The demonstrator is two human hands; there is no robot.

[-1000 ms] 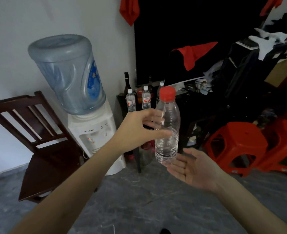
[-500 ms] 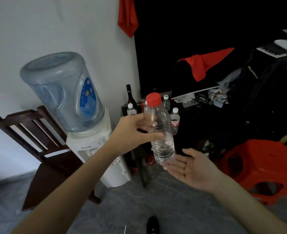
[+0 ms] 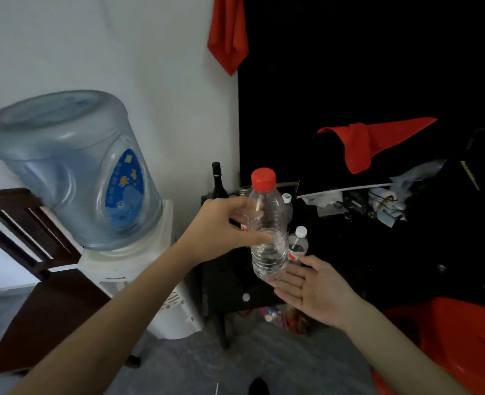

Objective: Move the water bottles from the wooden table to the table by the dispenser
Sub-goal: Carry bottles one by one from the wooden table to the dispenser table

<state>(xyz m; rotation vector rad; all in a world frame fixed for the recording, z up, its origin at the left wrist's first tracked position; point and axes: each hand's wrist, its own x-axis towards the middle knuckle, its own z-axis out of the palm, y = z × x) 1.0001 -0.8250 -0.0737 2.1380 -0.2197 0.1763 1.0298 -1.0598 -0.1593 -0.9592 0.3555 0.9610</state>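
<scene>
My left hand (image 3: pixel 221 226) grips a clear water bottle with a red cap (image 3: pixel 268 226), holding it upright in the air above the small dark table (image 3: pixel 227 277). My right hand (image 3: pixel 312 289) is spread open, palm up, just under and right of the bottle's base. Two white-capped water bottles stand on the dark table behind it: one (image 3: pixel 298 246) beside the held bottle, another (image 3: pixel 287 205) further back. The table stands right of the white water dispenser (image 3: pixel 138 280) with its big blue jug (image 3: pixel 73 169).
A tall dark glass bottle (image 3: pixel 216 181) stands at the table's back left. A dark wooden chair (image 3: pixel 36 303) is left of the dispenser. A red plastic stool (image 3: pixel 446 346) sits at lower right. Cluttered dark furniture with red cloth (image 3: pixel 372 143) fills the right side.
I have come closer to the dispenser and the dark table; both look larger. The held bottle stays in my left hand, my right hand still open beneath it.
</scene>
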